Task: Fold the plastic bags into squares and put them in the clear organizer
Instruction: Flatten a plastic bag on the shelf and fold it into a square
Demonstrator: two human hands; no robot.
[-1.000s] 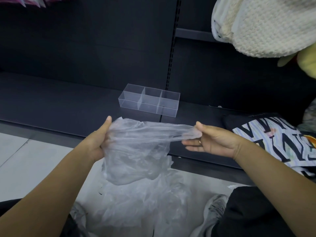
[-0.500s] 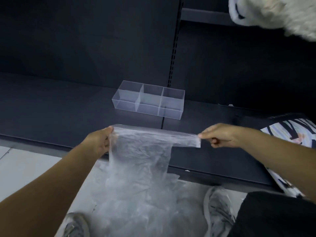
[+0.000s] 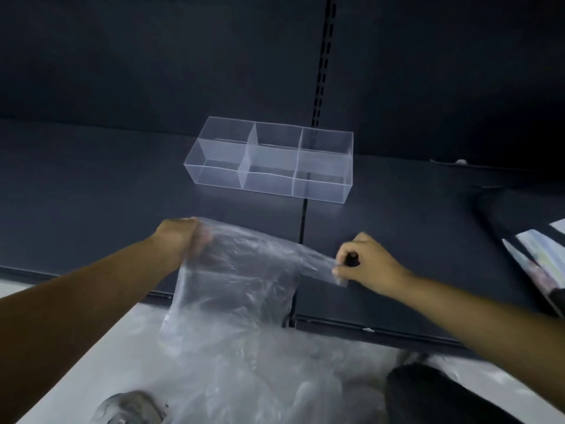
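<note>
One plastic bag (image 3: 241, 280) gripped by left hand (image 3: 179, 237) and right hand (image 3: 370, 264) fingers (image 3: 343, 259), clear organizer (image 3: 266, 182) beyond, possibly shoe (image 3: 131, 408) below

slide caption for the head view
Left hand and right hand hold a plastic bag taut before the clear organizer on the shelf.

The left forearm (image 3: 91, 304) and right forearm (image 3: 477, 313) are reaching forward, both bare. The left hand (image 3: 179, 238) is gripping the upper left corner of the bag (image 3: 238, 283), fingers curled behind the film. The right hand (image 3: 368, 264) is pinching the opposite corner between thumb and curled fingers, knuckles up, slightly lower than the left.
</note>
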